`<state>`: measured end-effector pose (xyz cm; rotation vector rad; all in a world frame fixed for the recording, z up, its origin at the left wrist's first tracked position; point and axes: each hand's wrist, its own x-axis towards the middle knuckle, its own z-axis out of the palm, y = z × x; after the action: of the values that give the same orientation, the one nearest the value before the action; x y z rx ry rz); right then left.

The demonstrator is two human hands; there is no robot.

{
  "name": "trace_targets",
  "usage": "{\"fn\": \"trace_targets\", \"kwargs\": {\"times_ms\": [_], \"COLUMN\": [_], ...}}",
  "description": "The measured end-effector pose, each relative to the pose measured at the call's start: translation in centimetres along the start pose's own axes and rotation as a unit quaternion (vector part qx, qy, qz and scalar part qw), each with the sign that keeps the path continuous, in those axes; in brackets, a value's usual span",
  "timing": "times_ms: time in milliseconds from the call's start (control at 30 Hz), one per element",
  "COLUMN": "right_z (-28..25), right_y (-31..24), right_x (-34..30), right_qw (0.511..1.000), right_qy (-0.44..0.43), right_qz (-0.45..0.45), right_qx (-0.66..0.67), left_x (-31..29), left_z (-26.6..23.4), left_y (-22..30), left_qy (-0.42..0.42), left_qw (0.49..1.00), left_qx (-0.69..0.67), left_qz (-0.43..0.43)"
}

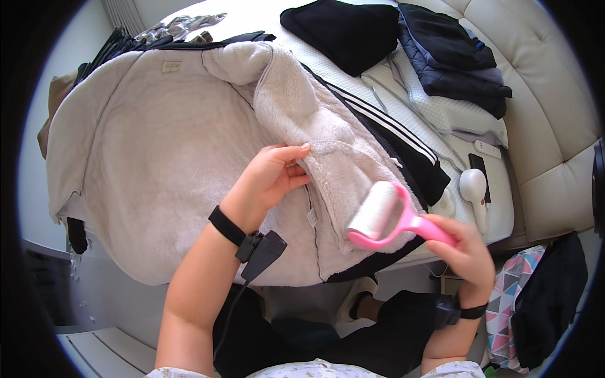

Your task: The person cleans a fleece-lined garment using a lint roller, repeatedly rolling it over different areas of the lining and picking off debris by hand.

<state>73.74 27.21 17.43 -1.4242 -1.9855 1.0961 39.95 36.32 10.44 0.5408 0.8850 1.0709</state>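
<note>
A jacket with cream fleece lining (157, 157) lies spread open, lining up, across the bed in front of me. My left hand (277, 173) pinches the edge of its front panel (334, 170) between thumb and fingers. In my right hand (463, 249) is the pink handle of a lint roller (377, 211), its white sticky cylinder over the right part of the fleece. Whether the cylinder presses on the fabric or hovers just above it, I cannot tell. Black outer cloth of the jacket shows along its right and lower edges.
Folded dark clothes (343, 31) and a stacked dark pile (447, 50) lie at the back right. A black garment with white stripes (394, 135) is beside the jacket. A white handheld device (474, 189) and remote (487, 149) lie near the padded beige headboard (542, 126). A cable trails from my left wrist.
</note>
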Motion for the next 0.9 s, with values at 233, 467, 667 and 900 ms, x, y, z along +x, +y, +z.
{"fn": "trace_targets", "kwargs": {"times_ms": [233,467,667,900], "right_z": [0.6,8.5,11.9,10.7], "right_y": [1.1,-3.4,-5.8,-4.8], "right_x": [1.1,9.3,14.2,14.9], "right_qw": [0.941,0.932,0.961,0.904], "right_qy": [0.158,0.115,0.243,0.137], "right_qz": [-0.034,0.014,-0.039,0.009], "right_qx": [0.298,0.343,0.125,0.406], "left_x": [0.5,0.5,0.0,-0.8], "left_z": [0.8,1.3,1.2,0.9], "left_y": [-0.3,-0.4,-0.4,-0.5], "left_qy": [0.045,0.075,0.041,0.033], "left_qw": [0.998,0.980,0.977,0.990], "left_qx": [0.048,0.171,0.184,0.096], "left_qz": [-0.005,0.064,0.096,0.099]}}
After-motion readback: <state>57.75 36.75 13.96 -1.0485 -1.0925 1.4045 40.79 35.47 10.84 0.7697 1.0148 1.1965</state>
